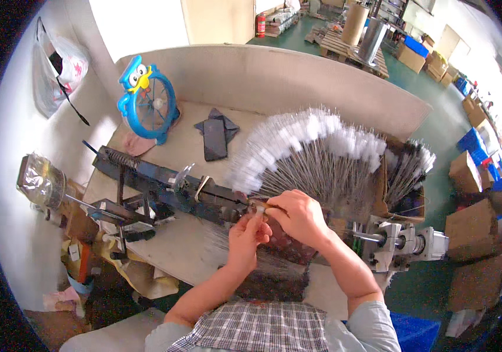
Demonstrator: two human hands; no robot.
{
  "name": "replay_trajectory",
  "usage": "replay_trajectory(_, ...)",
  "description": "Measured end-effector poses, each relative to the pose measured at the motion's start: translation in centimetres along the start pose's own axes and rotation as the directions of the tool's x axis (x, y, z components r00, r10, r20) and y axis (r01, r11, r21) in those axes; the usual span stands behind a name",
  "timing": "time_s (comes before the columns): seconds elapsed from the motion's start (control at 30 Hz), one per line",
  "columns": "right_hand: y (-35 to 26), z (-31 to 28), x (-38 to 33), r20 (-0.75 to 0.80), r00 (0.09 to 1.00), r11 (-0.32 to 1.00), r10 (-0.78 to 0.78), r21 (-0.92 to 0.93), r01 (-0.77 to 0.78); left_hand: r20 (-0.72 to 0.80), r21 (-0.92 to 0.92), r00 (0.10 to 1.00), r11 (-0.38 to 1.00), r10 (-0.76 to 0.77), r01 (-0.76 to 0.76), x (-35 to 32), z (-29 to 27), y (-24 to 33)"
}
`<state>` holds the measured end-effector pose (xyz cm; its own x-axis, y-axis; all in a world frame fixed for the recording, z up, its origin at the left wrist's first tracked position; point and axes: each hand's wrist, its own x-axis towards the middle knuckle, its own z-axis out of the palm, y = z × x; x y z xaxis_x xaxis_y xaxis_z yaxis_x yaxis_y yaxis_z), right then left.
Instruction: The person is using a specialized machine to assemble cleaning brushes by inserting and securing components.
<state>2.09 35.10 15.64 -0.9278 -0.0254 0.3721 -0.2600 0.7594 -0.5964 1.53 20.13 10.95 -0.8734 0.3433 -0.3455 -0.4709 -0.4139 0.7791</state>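
Observation:
My left hand (246,232) and my right hand (299,216) meet at the end of a dark blue metal machine (163,182) on the bench. Both pinch a small pale piece (261,206) at the machine's chuck; what exactly it is stays hidden by my fingers. Just behind my hands a large fan of thin wire-stemmed brushes with white fluffy tips (309,146) spreads across the bench. A loose bundle of bare wires (274,267) lies under my forearms.
A blue owl-shaped desk fan (145,100) and a dark phone (214,139) sit at the back of the bench. A motor unit (403,240) sticks out at right. A cardboard box with more brushes (406,182) stands beside it. Cartons and blue crates (474,141) line the green floor.

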Motion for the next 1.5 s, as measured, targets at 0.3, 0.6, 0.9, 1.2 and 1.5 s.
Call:
replay_trajectory(0.3,-0.8,0.5,-0.4,0.0,0.994,0.994,0.109,0.027,-0.109,-0.009,-0.1,0.992,0.987,-0.125,0.123,0.2,1.0,1.2)
replay_trajectory(0.6,-1.7,2.3,-1.4,-0.224,0.972,0.971,-0.076,-0.237,0.021,-0.061,-0.228,0.998,0.974,-0.012,-0.002,0.5,0.3,-0.9)
replay_trajectory(0.9,-1.3,1.2,-2.0,-0.203,0.957,0.958,-0.208,-0.24,0.158,-0.084,-0.253,0.992,0.96,0.098,-0.116,0.6,0.4,-1.4)
replay_trajectory(1.2,-1.5,0.4,-2.5,-0.193,0.974,0.982,-0.121,-0.165,0.089,-0.028,-0.217,0.986,0.962,0.163,-0.165,0.4,0.8,-1.3)
replay_trajectory(1.5,-2.2,1.7,-2.8,-0.257,0.961,0.967,-0.099,-0.253,0.032,-0.141,-0.431,0.99,0.899,0.013,-0.073,0.0,2.1,-0.4)
